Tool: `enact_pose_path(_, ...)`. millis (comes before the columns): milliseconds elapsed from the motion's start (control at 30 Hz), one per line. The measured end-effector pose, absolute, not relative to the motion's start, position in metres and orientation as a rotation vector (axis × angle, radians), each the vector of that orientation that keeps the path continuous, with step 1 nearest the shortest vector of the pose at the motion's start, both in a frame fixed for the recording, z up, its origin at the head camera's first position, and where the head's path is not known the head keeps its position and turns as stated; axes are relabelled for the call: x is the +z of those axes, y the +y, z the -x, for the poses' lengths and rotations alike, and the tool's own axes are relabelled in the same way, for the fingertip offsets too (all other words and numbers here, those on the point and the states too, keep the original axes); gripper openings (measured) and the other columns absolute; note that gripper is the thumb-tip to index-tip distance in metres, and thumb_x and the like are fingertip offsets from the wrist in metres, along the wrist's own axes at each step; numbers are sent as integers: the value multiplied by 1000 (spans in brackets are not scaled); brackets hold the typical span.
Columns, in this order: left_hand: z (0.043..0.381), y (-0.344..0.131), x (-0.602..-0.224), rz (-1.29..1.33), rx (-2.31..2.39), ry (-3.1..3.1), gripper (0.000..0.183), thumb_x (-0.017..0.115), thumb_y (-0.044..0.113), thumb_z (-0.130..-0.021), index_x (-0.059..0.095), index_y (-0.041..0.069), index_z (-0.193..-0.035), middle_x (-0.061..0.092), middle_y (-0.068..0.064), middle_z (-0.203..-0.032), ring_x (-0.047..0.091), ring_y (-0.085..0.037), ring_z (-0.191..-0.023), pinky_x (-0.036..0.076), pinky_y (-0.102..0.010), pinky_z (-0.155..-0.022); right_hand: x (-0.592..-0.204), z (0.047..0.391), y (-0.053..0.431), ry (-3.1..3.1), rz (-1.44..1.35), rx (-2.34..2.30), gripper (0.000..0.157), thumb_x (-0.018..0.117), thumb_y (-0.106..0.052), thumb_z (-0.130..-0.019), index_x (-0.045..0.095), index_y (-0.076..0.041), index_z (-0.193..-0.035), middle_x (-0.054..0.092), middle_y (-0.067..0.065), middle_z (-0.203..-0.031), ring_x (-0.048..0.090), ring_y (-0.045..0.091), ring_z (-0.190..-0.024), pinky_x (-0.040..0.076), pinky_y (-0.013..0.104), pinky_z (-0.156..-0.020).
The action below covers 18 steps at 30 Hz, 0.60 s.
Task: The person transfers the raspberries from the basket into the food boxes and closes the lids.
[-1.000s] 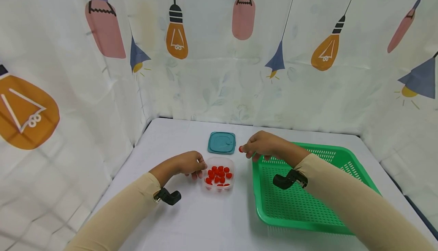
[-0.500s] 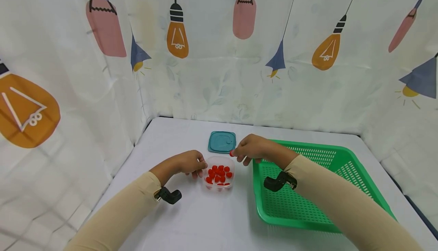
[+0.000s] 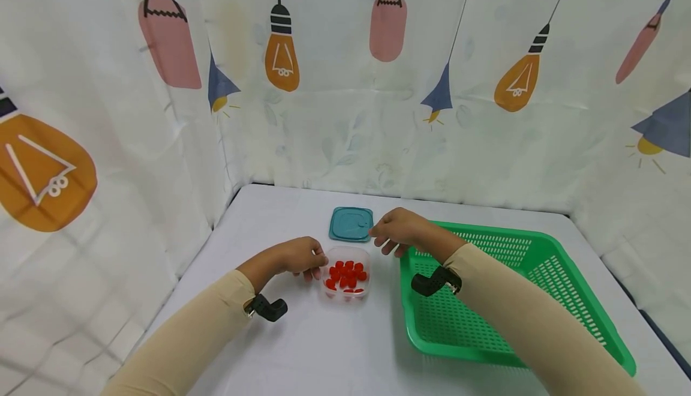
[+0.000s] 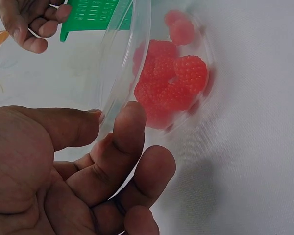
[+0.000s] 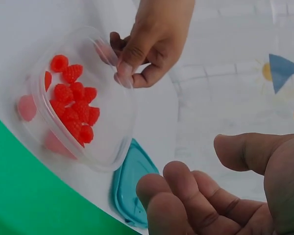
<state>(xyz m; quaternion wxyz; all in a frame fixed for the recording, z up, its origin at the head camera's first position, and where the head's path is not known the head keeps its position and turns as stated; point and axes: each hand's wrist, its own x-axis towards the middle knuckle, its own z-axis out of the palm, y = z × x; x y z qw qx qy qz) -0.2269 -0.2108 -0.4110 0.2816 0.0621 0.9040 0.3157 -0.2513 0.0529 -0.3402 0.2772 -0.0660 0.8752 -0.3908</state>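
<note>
A clear plastic container [image 5: 110, 117] stands on the white table with several red raspberries [image 5: 77, 105] inside. My left hand [image 3: 300, 256] pinches its left rim between thumb and forefinger, plain in both wrist views. Just behind and right of the container, my right hand [image 3: 400, 230] hovers in the air. Thumb and fingers of that hand are apart, with nothing between them in the right wrist view. A teal lid [image 3: 351, 224] lies flat behind the container, close to the right fingertips in the head view.
To the right is a large green perforated basket [image 3: 408, 318], partly hidden under my right forearm. White curtains [image 3: 335, 138] printed with lamps enclose the back and sides of the table. A black wrist camera [image 3: 267, 308] sits on each wrist.
My right hand moved left from beside the basket toward the container, pinching a raspberry in both earlier frames. Now no raspberry shows in its fingers. My left hand stayed on the rim.
</note>
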Motion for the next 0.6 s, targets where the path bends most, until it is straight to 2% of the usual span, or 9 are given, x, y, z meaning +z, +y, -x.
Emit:
enact_pose_path(200, 228, -213, -409, -187, 830, 2393, 17, 63, 26, -103, 65, 9, -103, 71, -5, -82, 66, -22, -75, 51, -35, -68, -345, 261, 53, 2300, 127, -1151, 42, 65, -27, -102, 63, 5, -129, 71, 17, -111, 71, 36, -102, 59, 38, -77)
enact_pose_path(433, 236, -215, -400, -186, 788, 2336, 23, 62, 30, -103, 66, 7, -107, 71, -6, -88, 68, -25, -82, 55, -40, -75, -344, 270, 46, 2272, 108, -1225, 49, 66, -28, -101, 56, 7, -134, 61, 22, -129, 70, 31, -106, 56, 39, -90)
enact_pose_path(600, 252, -218, -394, -117, 851, 2351, 30, 60, 30, -104, 64, 4, -118, 72, -7, -95, 68, -26, -84, 56, -41, -79, -346, 278, 39, 2267, 46, -1241, 55, 67, -28, -100, 51, 8, -138, 55, 25, -138, 65, 35, -116, 52, 42, -97)
